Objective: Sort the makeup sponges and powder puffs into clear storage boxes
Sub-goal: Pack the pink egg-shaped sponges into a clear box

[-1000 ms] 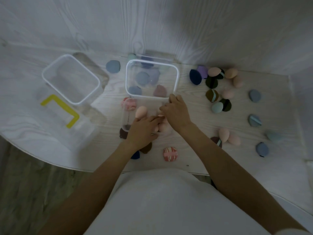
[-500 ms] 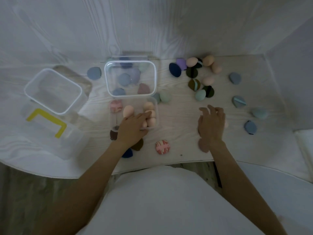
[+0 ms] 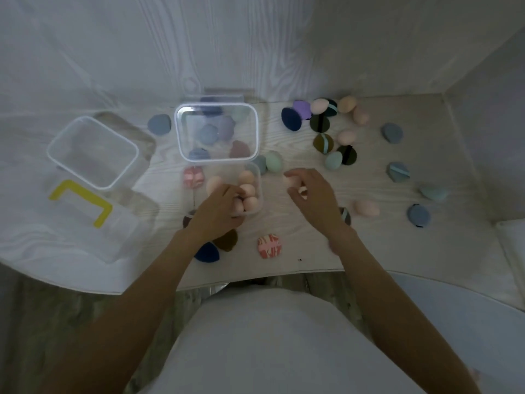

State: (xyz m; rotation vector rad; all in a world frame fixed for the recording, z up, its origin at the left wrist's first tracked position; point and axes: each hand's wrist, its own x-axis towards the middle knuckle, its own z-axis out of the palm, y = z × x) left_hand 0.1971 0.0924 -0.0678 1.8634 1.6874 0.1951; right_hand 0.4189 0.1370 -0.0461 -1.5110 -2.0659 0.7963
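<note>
A small clear box [image 3: 259, 182] near the table's middle holds several peach egg-shaped sponges [image 3: 250, 203]. My left hand [image 3: 220, 210] grips the box's near left side, its fingers over the rim. My right hand [image 3: 314, 199] hovers just right of the box, pinching a peach sponge [image 3: 292, 182] in its fingertips. Behind stands a larger clear box [image 3: 257, 129] with several blue, purple and mauve puffs inside. Another peach sponge [image 3: 366, 208] lies on the table to the right of my right wrist.
An empty clear box [image 3: 56, 155] and a lid with a yellow clip [image 3: 81, 201] sit at the left. Loose puffs and sponges [image 3: 322, 143] are scattered at the back right. A pink striped puff [image 3: 269, 245] lies near the front edge, beside navy [image 3: 206, 252] and brown [image 3: 228, 240] puffs.
My right hand reached right to the peach sponges, took one, and has come back left toward the small box. My left hand stayed on the box.
</note>
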